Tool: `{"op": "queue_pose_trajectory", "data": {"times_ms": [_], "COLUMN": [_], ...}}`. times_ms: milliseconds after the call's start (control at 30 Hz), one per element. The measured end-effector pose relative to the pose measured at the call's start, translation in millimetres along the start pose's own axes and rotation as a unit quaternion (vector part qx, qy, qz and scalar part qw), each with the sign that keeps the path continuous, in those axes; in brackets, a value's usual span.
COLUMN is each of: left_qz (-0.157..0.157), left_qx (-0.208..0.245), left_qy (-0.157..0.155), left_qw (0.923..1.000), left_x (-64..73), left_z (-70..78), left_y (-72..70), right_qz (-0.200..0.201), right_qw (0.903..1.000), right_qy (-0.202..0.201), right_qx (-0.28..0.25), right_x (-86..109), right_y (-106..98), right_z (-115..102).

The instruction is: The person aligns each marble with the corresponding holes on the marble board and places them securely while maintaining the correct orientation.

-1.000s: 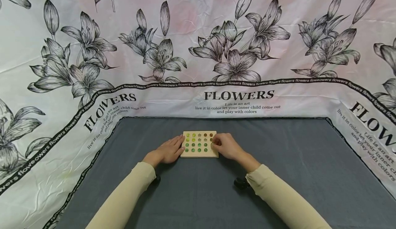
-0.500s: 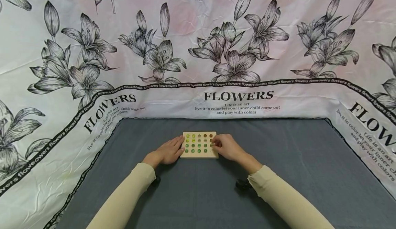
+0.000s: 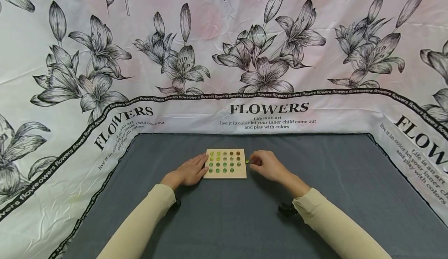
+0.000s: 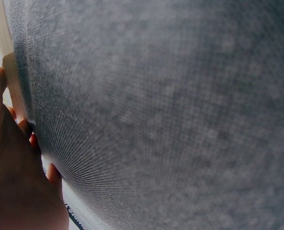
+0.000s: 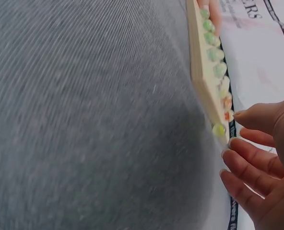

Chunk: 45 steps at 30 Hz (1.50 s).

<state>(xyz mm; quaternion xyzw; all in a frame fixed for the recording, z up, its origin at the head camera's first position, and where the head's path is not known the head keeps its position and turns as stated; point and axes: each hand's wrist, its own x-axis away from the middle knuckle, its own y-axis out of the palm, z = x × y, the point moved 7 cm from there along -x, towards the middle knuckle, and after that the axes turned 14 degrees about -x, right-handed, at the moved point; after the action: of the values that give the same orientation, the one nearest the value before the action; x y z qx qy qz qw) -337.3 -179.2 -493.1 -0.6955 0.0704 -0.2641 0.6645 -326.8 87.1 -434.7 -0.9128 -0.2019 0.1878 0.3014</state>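
Note:
A pale wooden board (image 3: pixel 225 176) lies on the grey cloth, its round hollows filled with rows of glass marbles (image 3: pixel 224 165) in yellow, clear, brown and green. The hollow at its lower right corner holds no marble. My left hand (image 3: pixel 190 170) rests at the board's left edge with fingers extended over the rim. Just off the right edge sits a yellow-green marble (image 5: pixel 218 130). Close beside it is my right hand (image 3: pixel 267 165), thumb and fingers apart in the right wrist view, with nothing seen between them. In the left wrist view, only part of the left hand (image 4: pixel 22 177) shows.
Dark grey cloth (image 3: pixel 224 220) covers the table around the board. Behind and at both sides rises a white and pink fabric (image 3: pixel 196 115) printed with flowers and lettering. A black device (image 3: pixel 287 209) sits at the right wrist.
My right hand has moved right, off the board, uncovering the right column and a green marble in its third row. The yellow-green marble beside the board has come into view. The left hand stays put.

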Motion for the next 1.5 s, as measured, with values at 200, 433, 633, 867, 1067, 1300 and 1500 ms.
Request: {"op": "queue_pose_trajectory", "data": {"times_ms": [200, 433, 633, 867, 1067, 1300, 1500], "left_qz": [-0.002, -0.004, -0.007, -0.003, -0.005, -0.001, -0.009], "left_qx": [-0.001, -0.002, -0.007, 0.001, -0.007, 0.000, -0.006], "left_qy": [-0.005, -0.006, -0.006, -0.009, -0.007, -0.005, -0.009], "left_qw": [1.0000, 1.0000, 0.9999, 1.0000, 0.9999, 1.0000, 0.9999], "left_x": [-1.6, 1.6, -3.1, -3.4, -0.2, 1.3, 3.0], "left_z": [-0.5, 3.1, -0.9, -1.8, 1.0, 2.6, 3.4], "left_y": [2.0, -2.6, 3.0, 3.3, 0.3, -1.8, -3.0], "right_qz": [0.003, 0.015, 0.013, 0.006, 0.004, 0.002, 0.004], "right_qw": [0.9999, 0.9994, 0.9995, 0.9991, 0.9983, 0.9972, 0.9964], "right_qy": [0.011, 0.025, 0.023, 0.041, 0.057, 0.074, 0.084], "right_qx": [-0.002, -0.017, -0.018, -0.014, -0.013, -0.012, -0.003], "right_x": [1.4, -2.6, -7.9, -14.4, -18.8, -21.8, -23.2], "right_y": [-1, 1, 6, 8, 9, 12, 13], "right_z": [13, 24, 28, 30, 29, 33, 35]}}
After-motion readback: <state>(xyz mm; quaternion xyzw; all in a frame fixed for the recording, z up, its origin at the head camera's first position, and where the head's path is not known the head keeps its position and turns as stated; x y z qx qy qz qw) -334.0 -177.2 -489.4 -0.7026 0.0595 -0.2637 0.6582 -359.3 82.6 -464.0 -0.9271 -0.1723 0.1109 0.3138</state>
